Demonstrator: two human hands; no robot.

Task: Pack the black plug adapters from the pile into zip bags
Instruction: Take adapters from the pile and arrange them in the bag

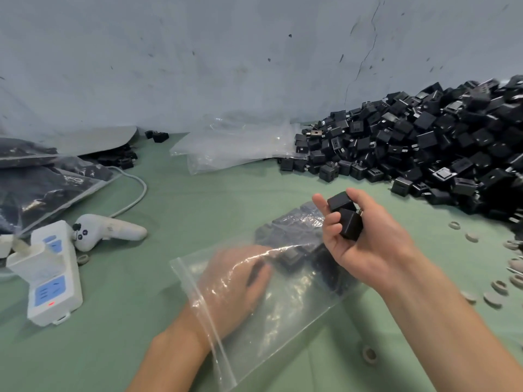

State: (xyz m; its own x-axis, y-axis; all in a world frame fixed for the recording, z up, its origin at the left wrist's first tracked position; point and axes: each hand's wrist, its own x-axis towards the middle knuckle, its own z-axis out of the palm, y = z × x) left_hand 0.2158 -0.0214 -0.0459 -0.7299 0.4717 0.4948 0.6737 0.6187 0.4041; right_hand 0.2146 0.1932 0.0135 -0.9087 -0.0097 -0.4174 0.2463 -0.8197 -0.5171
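- Bare green tabletop (203, 210) lies open mid-scene, between the white controller (110, 230) and the zip bag (283, 315).
- The pile of black plug adapters (424, 142) blocks the far right.
- The power strip (53, 278) and filled bags (42, 188) crowd the left.
- Grey rings (498, 287) litter the near right.

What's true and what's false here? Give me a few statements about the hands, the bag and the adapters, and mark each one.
1. The right hand holds two black adapters. True.
2. The left hand is inside the zip bag. True.
3. The zip bag is empty. False: packed adapters lie at its far end.
4. The pile lies on the table's left side. False: it is on the right, against the wall.
5. A white power strip lies on the left. True.
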